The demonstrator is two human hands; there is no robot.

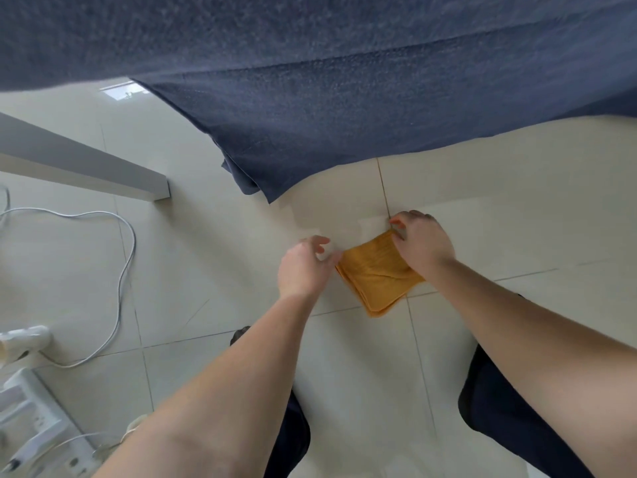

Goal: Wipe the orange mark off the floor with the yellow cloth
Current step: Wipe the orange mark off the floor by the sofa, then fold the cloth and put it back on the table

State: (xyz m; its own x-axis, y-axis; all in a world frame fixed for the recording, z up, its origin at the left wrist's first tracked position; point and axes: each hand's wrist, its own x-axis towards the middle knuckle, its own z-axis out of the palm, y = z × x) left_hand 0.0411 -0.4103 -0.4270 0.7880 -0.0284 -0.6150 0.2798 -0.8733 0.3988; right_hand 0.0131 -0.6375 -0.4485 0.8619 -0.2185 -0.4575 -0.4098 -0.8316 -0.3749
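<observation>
White cable (120, 270) loops near grey beam (86, 167).

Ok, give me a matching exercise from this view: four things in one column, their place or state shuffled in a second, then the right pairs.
Column one:
1. yellow cloth
2. right hand
3. left hand
4. white cable

Column two:
A. looping over the tiles at the far left
B. pressing on the far edge of the cloth
C. folded, lying flat on the floor
D. fingers open, at the cloth's left corner

Pairs: 1-C, 2-B, 3-D, 4-A
</observation>
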